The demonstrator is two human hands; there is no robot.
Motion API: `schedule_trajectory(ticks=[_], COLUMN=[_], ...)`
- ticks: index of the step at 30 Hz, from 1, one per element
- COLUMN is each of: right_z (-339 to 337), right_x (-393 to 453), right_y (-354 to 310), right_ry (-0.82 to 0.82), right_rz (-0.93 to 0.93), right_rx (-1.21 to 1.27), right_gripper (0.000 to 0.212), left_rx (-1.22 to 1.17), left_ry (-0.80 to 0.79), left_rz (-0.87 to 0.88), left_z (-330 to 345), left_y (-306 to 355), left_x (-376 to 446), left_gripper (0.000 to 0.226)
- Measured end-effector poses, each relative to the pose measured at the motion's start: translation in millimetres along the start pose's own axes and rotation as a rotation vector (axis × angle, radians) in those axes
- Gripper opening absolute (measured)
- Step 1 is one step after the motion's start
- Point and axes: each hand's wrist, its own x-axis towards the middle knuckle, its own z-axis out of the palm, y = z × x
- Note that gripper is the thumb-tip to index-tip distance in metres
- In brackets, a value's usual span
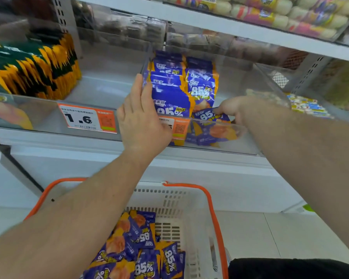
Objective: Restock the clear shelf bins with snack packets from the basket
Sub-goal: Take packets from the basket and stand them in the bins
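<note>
Head view: your left hand rests flat, fingers straight, against upright purple-and-orange "85%" snack packets in the clear shelf bin. Your right hand pinches one packet at the bin's front. More packets lie in the white basket below.

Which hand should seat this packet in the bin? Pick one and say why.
Right. The right hand already pinches a purple packet inside the clear bin, beside the upright rows. The left hand lies flat against the bin's outer wall, holding nothing.
</note>
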Motion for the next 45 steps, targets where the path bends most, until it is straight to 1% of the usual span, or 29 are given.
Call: schedule_trajectory(ticks=[1,3,6,9,11,13,16,17,19,20,23,24,26,29,31,33,36,37,42,45], right_z=[2,7,14,16,17,16,14,14,14,13,10,10,10,13,17,19,17,15,17,16], right_x=[3,9,12,12,14,15,16,16,18,19,26,29,35,42,43,43,40,40,35,32], right_y=[-1,-6,-9,-8,-7,-6,-7,-8,-12,-15,-21,-23,-25,-24,-23,-25,-26,-26,-24,-25], right_ry=[0.003,-0.002,-0.044,-0.136,-0.192,-0.227,-0.179,-0.154,-0.080,-0.052,0.078,0.132,0.182,0.171,0.192,0.239,0.266,0.270,0.257,0.232], right_rz=[0.006,0.003,-0.005,0.012,0.045,0.048,0.022,-0.001,-0.075,-0.110,-0.210,-0.245,-0.285,-0.291,-0.316,-0.341,-0.320,-0.313,-0.339,-0.349], right_rx=[-0.019,0.019,0.061,0.059,0.051,0.016,-0.014,-0.016,0.040,0.103,0.245,0.270,0.312,0.257,0.140,0.045,0.007,-0.010,-0.060,-0.095], right_gripper=[0.019,0.014,0.010,0.016,0.012,0.017,0.022,0.019,0.005,0.007,0.029,0.032,0.027,0.022,0.022,0.028,0.042,0.044,0.049,0.046], left_rx=[0.013,0.037,0.047,0.050,0.046,0.049,0.058,0.059,0.057,0.057,0.055,0.052,0.050,0.057,0.059,0.063,0.068,0.069,0.068,0.065], left_ry=[-0.001,0.011,0.022,0.007,-0.005,-0.003,-0.008,-0.014,-0.023,-0.024,-0.031,-0.033,-0.038,-0.053,-0.047,-0.039,-0.034,-0.042,-0.047,-0.069], left_rz=[0.005,0.009,0.014,0.030,0.039,0.046,0.047,0.045,0.046,0.048,0.044,0.041,0.041,0.037,0.037,0.036,0.035,0.033,0.034,0.026], left_z=[1,3,2,2,2,3,2,2,3,3,2,2,1,3,3,2,2,2,1,0], left_y=[-1,-2,-4,-6,-7,-8,-10,-10,-10,-10,-11,-12,-11,-10,-10,-10,-10,-10,-9,-9], left_x=[0,0,1,0,-1,-2,-1,-1,-2,-2,-2,-1,-1,-2,-2,-1,-1,-1,-1,-1], left_gripper=[0.081,0.079,0.079,0.079,0.080,0.081,0.082,0.082,0.082,0.081,0.082,0.082,0.082,0.082,0.082,0.082,0.082,0.082,0.081,0.083])
